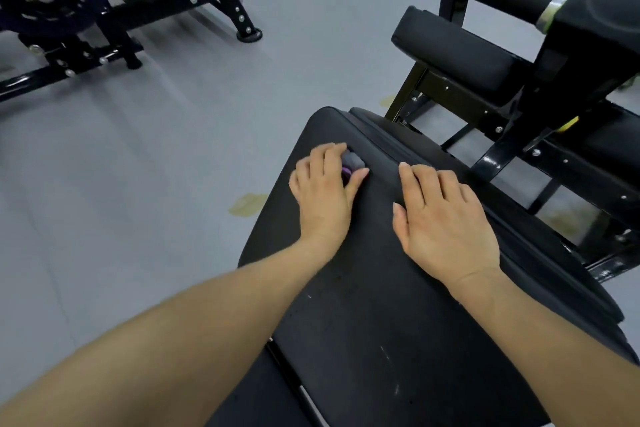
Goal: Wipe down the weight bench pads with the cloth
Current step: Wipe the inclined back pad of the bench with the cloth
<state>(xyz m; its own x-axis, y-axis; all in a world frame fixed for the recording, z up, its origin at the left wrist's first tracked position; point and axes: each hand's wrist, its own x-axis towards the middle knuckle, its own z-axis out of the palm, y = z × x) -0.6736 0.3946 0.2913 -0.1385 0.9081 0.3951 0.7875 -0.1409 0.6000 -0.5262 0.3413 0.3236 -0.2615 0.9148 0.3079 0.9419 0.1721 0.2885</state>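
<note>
The cloth lies mostly hidden (grey, bunched) under the left hand.

Matt black vinyl pad, glossy metal frame

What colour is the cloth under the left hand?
The cloth is grey with a purple edge, mostly hidden by the left hand; the head view shows it.

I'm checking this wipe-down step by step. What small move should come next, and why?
Probably draw the left hand and its cloth back along the pad toward the body. The cloth sits near the pad's far end, pale specks show nearer, and the right hand lies flat, steadying.
</note>
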